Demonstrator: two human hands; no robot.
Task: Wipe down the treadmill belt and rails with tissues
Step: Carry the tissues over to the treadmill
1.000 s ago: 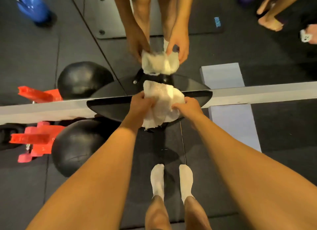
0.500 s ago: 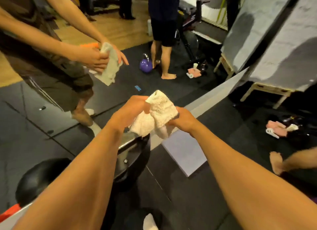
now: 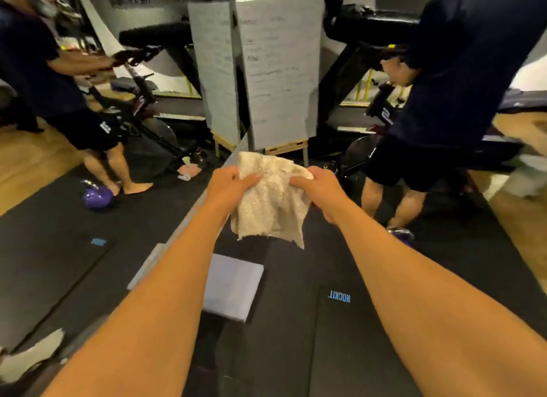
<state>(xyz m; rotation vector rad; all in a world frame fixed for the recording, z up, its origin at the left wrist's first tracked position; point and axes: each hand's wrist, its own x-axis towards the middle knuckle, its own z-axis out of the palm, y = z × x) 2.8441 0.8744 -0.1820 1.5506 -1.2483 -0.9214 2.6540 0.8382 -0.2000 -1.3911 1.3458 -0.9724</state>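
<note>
A crumpled white tissue (image 3: 272, 201) hangs in front of me at chest height, held at its top corners. My left hand (image 3: 228, 186) pinches its left edge and my right hand (image 3: 319, 189) grips its right edge. Both arms stretch forward over black floor mats. Behind, at the upper right, stands a black machine with a padded handrail (image 3: 373, 26), possibly the treadmill; its belt is blurred and mostly hidden by a person.
A person in dark clothes (image 3: 444, 100) stands close at the right, with a purple kettlebell (image 3: 402, 235) by the feet. A whiteboard on a wooden stand (image 3: 281, 71) is straight ahead. A grey pad (image 3: 233, 284) lies on the mat. A wall mirror fills the left.
The view has swung up from the floor and the black disc to the room ahead. Both hands kept hold of the tissue, which is now spread wider between them.
</note>
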